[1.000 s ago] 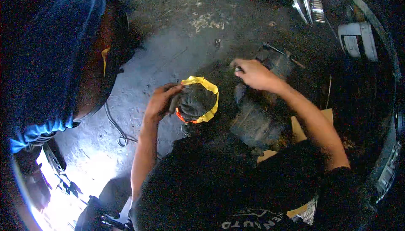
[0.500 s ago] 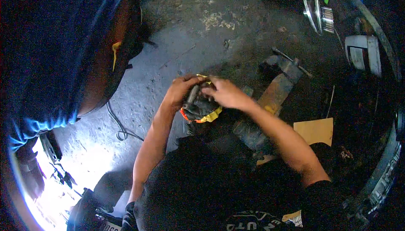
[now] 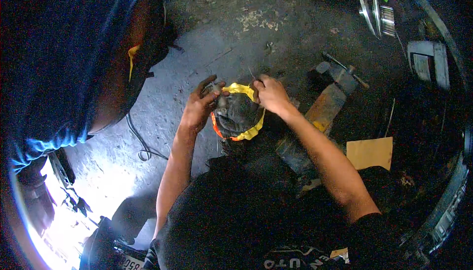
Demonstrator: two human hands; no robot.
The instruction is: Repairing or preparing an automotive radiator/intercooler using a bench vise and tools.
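Observation:
In front of me is a round dark pouch-like thing [image 3: 239, 114] with a crinkled yellow and orange edge [image 3: 251, 133]; its exact kind is unclear. At its left side, my left hand [image 3: 199, 103] has its fingers around the upper end of a grey cylindrical piece [image 3: 222, 105], index finger raised. My right hand [image 3: 270, 95] is closed at the upper right of the yellow edge, fingertips pinched together there. A thin pale line, like a wire or thread, rises by those fingertips; whether they hold it or the edge cannot be made out.
At the left, close by, another person in a blue top [image 3: 74, 48] leans in. Right of my hands, a worn orange-and-grey metal tool [image 3: 327, 102] with a crossbar lies on the floor. Beyond are cardboard [image 3: 369, 153], a white container [image 3: 428, 65] and shiny metal rings [image 3: 377, 16]. A cable [image 3: 143, 152] loops at left.
My right hand has moved from over the dark thing to its upper right edge. My left fingers have lifted and spread around the grey piece. The yellow edge now shows wider and rounder.

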